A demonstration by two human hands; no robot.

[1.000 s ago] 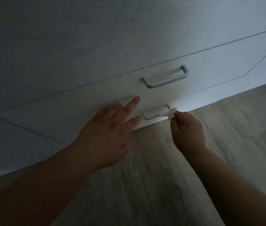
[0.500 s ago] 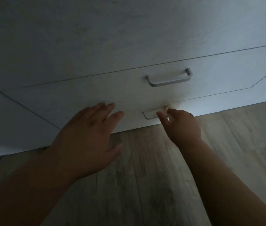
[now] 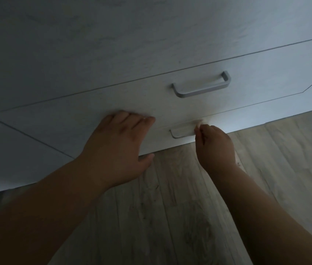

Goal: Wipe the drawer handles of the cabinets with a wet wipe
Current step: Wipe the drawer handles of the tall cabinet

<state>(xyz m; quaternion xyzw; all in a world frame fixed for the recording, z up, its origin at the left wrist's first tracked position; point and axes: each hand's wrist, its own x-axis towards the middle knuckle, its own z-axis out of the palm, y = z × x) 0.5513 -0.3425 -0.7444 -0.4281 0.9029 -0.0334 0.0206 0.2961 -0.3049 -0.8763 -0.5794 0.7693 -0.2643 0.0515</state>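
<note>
Wiping is at the lowest point of the cabinet (image 3: 113,54), in dim light. The right hand (image 3: 215,144) has its fingers (image 3: 202,131) curled and pinched on a small bunched wet wipe (image 3: 201,122). The wipe is pressed against the right end of the lower handle (image 3: 182,131), where the bar meets the bottom drawer (image 3: 247,119). The left hand (image 3: 117,148) lies flat on the drawer fronts just left of that handle. Its fingers are straight and close together, its thumb hangs below the cabinet's bottom edge over the floor (image 3: 170,207), and it holds nothing. The upper handle (image 3: 202,87), on the drawer above, is well clear of both hands, and nothing shows whether it has been cleaned.

The step in hand looks like the wipe of the lower handle, taken at its right post. To do it well, fold the wipe round the bar so it covers front, top and underside at once. Then draw it leftward in 1 slow pass to the other post, with steady light pressure. The 2 posts deserve a small twist each, since grime likely gathers in those corners. The wipe is bunched very small, so opening it a little would give more wet face. The flat left palm seems a good brace: pushing inward there should stop the drawer sliding out if the wipe drags on the bar.
</note>
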